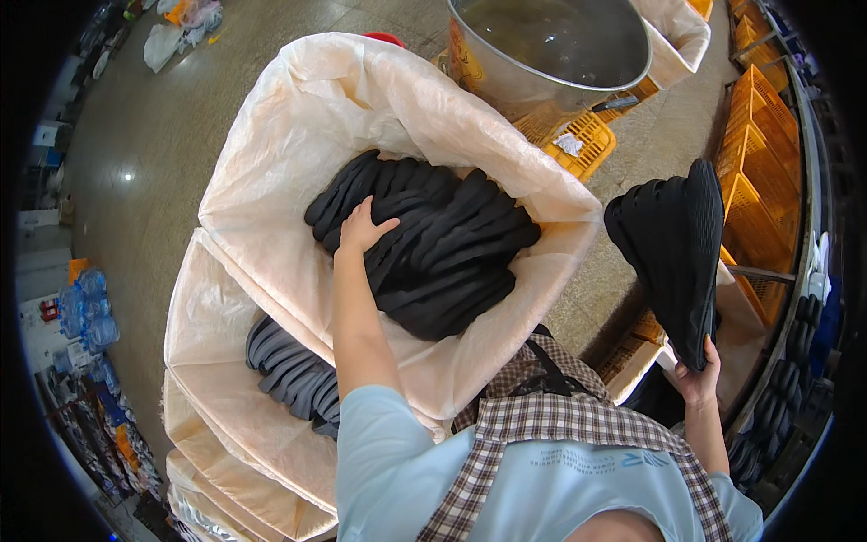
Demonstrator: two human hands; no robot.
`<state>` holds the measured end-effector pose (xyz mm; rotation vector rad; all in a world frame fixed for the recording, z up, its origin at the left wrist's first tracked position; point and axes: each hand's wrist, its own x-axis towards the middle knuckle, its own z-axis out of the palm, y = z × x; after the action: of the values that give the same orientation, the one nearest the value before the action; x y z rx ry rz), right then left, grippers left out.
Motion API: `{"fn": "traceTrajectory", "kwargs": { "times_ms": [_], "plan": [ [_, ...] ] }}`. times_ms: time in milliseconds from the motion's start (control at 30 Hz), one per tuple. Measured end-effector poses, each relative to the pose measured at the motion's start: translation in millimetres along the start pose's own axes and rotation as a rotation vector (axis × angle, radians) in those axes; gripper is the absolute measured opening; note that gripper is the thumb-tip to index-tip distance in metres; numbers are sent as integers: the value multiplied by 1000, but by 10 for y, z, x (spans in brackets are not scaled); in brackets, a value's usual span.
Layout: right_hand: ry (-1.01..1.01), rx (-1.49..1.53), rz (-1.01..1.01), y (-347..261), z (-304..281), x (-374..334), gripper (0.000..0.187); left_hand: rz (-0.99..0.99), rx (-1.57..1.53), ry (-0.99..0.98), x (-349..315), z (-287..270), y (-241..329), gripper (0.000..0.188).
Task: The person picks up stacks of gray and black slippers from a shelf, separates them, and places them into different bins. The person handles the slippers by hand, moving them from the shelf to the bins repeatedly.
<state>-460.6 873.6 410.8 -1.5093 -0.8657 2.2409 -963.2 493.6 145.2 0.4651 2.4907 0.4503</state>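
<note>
My left hand [363, 228] reaches into a big pale woven sack [271, 172] and lies on a pile of black shoe soles [442, 244]. Its fingers are spread over the soles and do not wrap around any. Out to the right, my right hand [700, 372] grips the lower end of several black shoe soles [673, 244] stacked together. They stand roughly upright in the air, fanned apart at the top left. Part of that hand's fingers is hidden behind the soles.
Beyond the sack stands a wide metal tub [551, 54] of liquid beside a yellow crate [587, 144]. A second sack at the lower left holds grey soles [293, 375]. Orange crates [754, 172] line the right side. Water bottles [88, 312] stand at the far left.
</note>
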Motion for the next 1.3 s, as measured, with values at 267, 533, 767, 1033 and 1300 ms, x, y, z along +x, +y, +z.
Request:
{"fn": "traceTrajectory", "kwargs": {
  "times_ms": [267,533,767,1033,1300],
  "plan": [
    [-51,-10,-29,78,522,-238,32,17,41,133,-493,-190,268,93],
    [-263,-16,-101,458,1455,-224,55,304,-1130,-486,-2441,36,1993,75],
    [-433,-160,-435,1298,1985,-256,64,199,-2128,-230,-2875,212,2615,59],
    [-630,-393,-639,1177,2041,-384,72,381,-1968,-3,-2944,-87,2522,58],
    [-953,-501,-636,594,1931,-356,106,500,-1744,-16,-3011,-363,2270,45]
  ]
}}
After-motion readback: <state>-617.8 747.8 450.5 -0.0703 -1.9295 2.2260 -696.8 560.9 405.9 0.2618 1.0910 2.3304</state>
